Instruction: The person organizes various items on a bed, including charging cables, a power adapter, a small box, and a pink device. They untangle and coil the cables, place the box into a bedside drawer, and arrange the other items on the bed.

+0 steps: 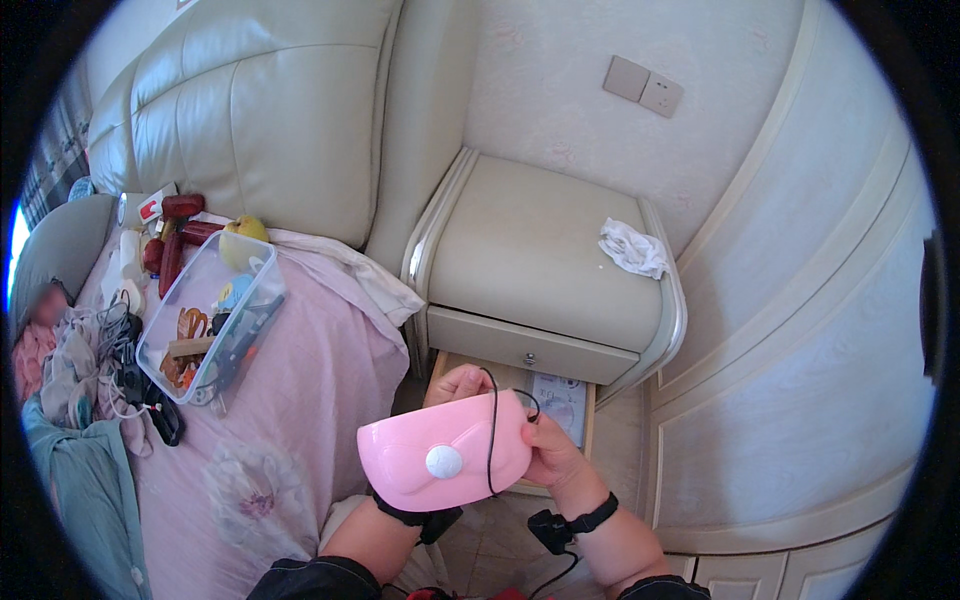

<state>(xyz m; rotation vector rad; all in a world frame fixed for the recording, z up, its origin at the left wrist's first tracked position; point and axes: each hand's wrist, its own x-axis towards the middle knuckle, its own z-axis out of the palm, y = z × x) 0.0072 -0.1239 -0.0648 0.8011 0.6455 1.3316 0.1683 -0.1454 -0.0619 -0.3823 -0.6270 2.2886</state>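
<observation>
A pink plastic eye-mask-shaped shell (405,450) with a round white button is held up in front of me, its curved outer face towards the camera. My right hand (555,450) grips its right end, thumb on the front. A thin black cord (492,442) runs down across the shell, with a loop at the upper right. The curled fingers of my left hand (461,384) show above the top edge and pinch at the cord; the palm is hidden behind the shell. Below both hands, a wooden drawer (590,442) is pulled out, with printed papers (562,405) inside.
A cream nightstand (547,232) bears a crumpled white cloth (634,249). Left, on the pink-sheeted bed (322,352), are a clear plastic box (206,319) of small items, a yellowish fruit (244,236), dark red massager-like pieces (171,262), tangled cables (120,330) and a plastic bag (259,502).
</observation>
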